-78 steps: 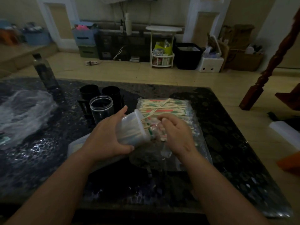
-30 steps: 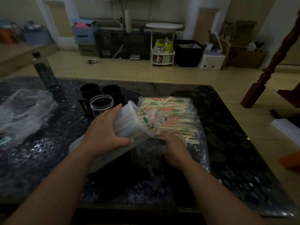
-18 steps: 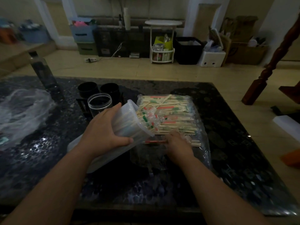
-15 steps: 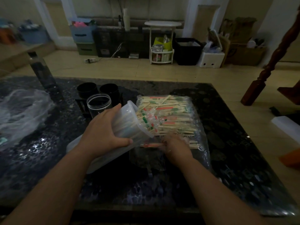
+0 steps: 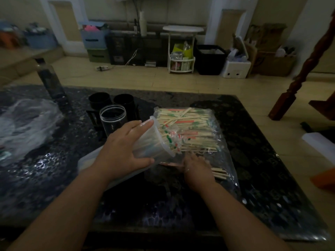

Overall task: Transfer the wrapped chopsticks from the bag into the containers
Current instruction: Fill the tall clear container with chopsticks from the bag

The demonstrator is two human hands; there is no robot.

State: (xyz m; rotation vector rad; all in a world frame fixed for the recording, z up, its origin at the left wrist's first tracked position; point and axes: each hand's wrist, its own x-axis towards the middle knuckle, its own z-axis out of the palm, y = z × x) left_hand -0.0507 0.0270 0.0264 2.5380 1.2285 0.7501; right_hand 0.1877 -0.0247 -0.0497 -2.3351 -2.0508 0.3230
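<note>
Nearest me, my right hand (image 5: pixel 197 171) lies low on the dark table (image 5: pixel 262 178), palm down inside the open mouth of the clear plastic bag (image 5: pixel 226 171). Its fingertips point left toward a red-wrapped pair of chopsticks. Film and shadow hide them, so I cannot tell whether they pinch it or only touch it.

Just left, my left hand (image 5: pixel 123 151) grips a cloudy plastic container (image 5: pixel 154 144), fingers spread over the top and thumb curled beneath. The container is tilted, its mouth facing the bag, and wrapped ends poke out of it, so it looks partly filled.

Beyond both hands, most of the wrapped chopsticks (image 5: pixel 188 125) lie in a flat heap inside the bag. I judge this to be mid-transfer, gathering another lot. Next calls for a firm pinch, a lift clear of the film, and sliding the sticks lengthwise into the mouth.

Farther left stand an empty clear jar (image 5: pixel 113 118) and two black cups (image 5: pixel 99 101).
</note>
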